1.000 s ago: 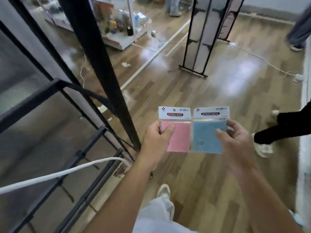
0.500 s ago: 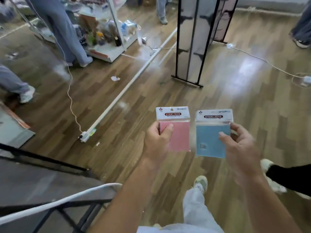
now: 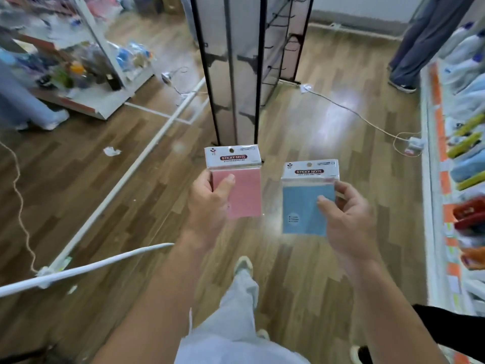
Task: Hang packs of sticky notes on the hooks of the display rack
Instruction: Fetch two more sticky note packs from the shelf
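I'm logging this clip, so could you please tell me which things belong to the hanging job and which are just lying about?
Job: pink pack, left hand; blue pack, right hand; display rack.
Lying about: crumpled paper; white cable; power strip; stocked shelf.

One wide-angle camera on the person's head faces forward and steeply down along both forearms. The left hand (image 3: 207,206) with a pink pack (image 3: 244,195) and the right hand (image 3: 351,224) with a blue pack (image 3: 301,206) are near, at mid-frame, their labels readable. The wooden floor (image 3: 118,200) fills most of the view, and the display rack (image 3: 236,61) stands farther ahead, at the top.
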Motion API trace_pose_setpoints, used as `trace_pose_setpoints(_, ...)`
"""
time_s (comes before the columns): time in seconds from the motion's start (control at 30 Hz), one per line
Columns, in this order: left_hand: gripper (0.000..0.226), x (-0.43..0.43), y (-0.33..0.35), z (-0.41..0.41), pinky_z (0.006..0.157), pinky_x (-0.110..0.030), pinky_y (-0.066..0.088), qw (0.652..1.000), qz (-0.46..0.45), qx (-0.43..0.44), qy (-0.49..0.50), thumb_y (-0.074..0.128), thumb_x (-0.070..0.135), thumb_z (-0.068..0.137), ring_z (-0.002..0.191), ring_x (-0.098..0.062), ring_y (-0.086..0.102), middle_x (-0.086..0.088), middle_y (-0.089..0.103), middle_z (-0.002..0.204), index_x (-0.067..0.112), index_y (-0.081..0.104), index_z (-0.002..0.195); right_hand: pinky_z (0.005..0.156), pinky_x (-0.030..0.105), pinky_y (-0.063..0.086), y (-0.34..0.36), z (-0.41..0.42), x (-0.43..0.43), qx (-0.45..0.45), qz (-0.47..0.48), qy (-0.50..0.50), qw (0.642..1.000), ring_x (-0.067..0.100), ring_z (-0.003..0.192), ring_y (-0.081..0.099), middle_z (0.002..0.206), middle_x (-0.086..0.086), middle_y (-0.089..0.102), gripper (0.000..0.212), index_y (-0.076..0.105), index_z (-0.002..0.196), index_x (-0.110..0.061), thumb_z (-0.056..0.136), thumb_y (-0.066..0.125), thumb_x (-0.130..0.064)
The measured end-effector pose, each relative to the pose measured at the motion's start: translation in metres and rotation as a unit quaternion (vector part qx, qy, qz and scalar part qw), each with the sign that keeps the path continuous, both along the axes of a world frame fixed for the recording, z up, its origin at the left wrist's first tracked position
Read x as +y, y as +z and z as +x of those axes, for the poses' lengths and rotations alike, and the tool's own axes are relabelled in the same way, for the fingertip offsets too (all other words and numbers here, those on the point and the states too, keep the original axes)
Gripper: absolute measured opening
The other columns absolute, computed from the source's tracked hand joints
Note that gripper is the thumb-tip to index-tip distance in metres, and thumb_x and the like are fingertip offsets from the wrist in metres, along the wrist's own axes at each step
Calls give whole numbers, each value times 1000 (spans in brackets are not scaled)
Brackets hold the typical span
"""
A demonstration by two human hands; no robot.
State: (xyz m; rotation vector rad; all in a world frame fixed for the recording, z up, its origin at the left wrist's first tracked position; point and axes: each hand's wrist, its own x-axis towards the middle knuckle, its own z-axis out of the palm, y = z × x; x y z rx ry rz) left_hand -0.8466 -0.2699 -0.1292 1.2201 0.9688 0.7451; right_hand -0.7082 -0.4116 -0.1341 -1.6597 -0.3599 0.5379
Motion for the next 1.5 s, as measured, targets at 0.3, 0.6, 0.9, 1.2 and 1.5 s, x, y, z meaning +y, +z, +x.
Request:
trace_pose_setpoints(0.3,23,148,7,198,74,-46,58,999,25,-23,-28,61,26,72,84,-19,67,-2,72,93,24,65,96,61,21,52,21,188,134,-60,10,-25,998,-1,69,63,81,-10,68,29,59,94,-29,91,58,0)
trace_pose_setpoints(0.6,23,265,45,372,79,-42,59,991,128,-12,-44,61,28,75,88,-12,67,7,71,96,30,60,98,74,33,54,50,360,247,-82,42,-34,995,3,82,69,91,-10,73,28,59,98,-30,88,65,-5)
trace_pose_setpoints(0.9,36,362,46,533,81,-38,57,979,193,17,63,65,22,85,93,-2,66,19,69,102,38,50,114,60,16,49,47,547,371,-50,103,40,993,-2,78,67,101,-5,68,48,49,121,-36,91,59,1)
trace_pose_setpoints(1.2,56,446,54,632,67,-10,48,960,233,80,130,57,4,94,90,4,61,9,62,119,47,46,129,68,27,51,65,675,515,-163,35,221,961,6,75,57,100,-26,57,53,57,115,-40,82,54,1)
trace_pose_setpoints(1.5,50,513,37,680,72,3,40,941,239,114,210,54,0,95,102,22,49,27,48,115,32,45,133,83,18,45,56,728,649,-183,58,373,908,-1,98,57,113,-26,56,59,60,120,-28,80,50,14)
